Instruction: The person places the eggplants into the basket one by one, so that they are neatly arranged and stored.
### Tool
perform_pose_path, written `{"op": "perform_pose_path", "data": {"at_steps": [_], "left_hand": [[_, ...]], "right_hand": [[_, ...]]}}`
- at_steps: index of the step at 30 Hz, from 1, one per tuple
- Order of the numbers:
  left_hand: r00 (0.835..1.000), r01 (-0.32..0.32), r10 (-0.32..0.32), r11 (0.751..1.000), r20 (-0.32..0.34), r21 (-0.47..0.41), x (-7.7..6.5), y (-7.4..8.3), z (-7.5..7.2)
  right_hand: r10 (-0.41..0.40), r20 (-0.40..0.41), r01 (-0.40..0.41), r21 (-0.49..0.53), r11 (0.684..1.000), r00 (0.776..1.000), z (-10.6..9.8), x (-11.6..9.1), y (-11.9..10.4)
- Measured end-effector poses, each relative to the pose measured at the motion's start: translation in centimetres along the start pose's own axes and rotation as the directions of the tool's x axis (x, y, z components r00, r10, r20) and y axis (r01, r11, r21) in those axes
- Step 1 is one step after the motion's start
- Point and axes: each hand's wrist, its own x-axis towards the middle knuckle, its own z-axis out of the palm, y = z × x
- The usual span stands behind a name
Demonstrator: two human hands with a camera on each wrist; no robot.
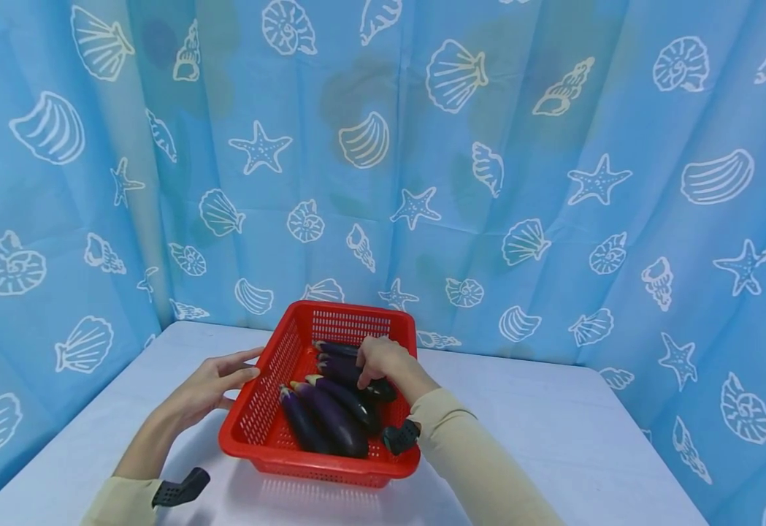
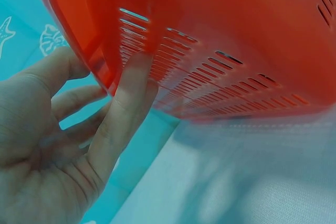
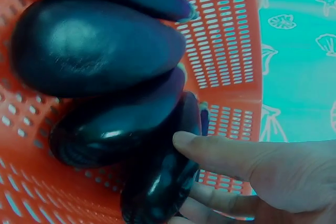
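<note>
A red plastic basket (image 1: 330,463) with slotted walls holds several dark purple eggplants (image 1: 333,420), lying side by side. My left hand (image 1: 205,387) grips the basket's left rim, its fingers against the outer wall (image 2: 199,77) in the left wrist view. Inside the basket, toward its right side, my right hand (image 1: 385,359) holds one glossy eggplant (image 3: 160,182). Its thumb presses the near side while the other fingers pass behind. Beside that one lie a slimmer eggplant (image 3: 121,121) and a broad one (image 3: 94,45). A thin eggplant (image 1: 339,349) lies near the basket's back wall.
The basket is on a table with a white cover (image 1: 540,431). Behind and at both sides hangs a blue curtain (image 1: 461,183) printed with white shells and starfish. Dark wrist-worn devices (image 1: 182,488) sit over both sleeves.
</note>
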Motion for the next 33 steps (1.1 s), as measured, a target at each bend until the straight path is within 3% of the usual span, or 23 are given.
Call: {"op": "perform_pose_path", "data": {"at_steps": [5, 15, 22, 28, 33], "left_hand": [[1.000, 0.011, -0.011, 1.000, 0.006, -0.012, 0.1, 0.1, 0.1], [1.000, 0.014, -0.014, 1.000, 0.006, -0.009, 0.1, 0.1, 0.2], [1.000, 0.015, -0.014, 1.000, 0.025, -0.004, 0.2, 0.3, 0.3], [0.999, -0.009, 0.008, 1.000, 0.045, 0.021, 0.2, 0.6, 0.2], [0.999, -0.025, 0.022, 0.996, 0.040, 0.090, -0.3, 0.9, -0.1]], "right_hand": [[0.057, -0.037, -0.057, 0.006, 0.998, 0.998, 0.2, 0.3, 0.3], [0.042, -0.066, -0.043, -0.014, 0.999, 0.997, 0.5, 0.0, 0.7], [0.081, -0.020, -0.080, 0.043, 0.996, 0.997, 0.2, 0.2, 1.1], [-0.054, -0.026, 0.055, 0.058, 0.997, 0.998, -0.8, -1.0, 1.9], [-0.211, -0.126, 0.217, 0.037, 0.975, 0.969, -1.6, -2.3, 2.8]]}}
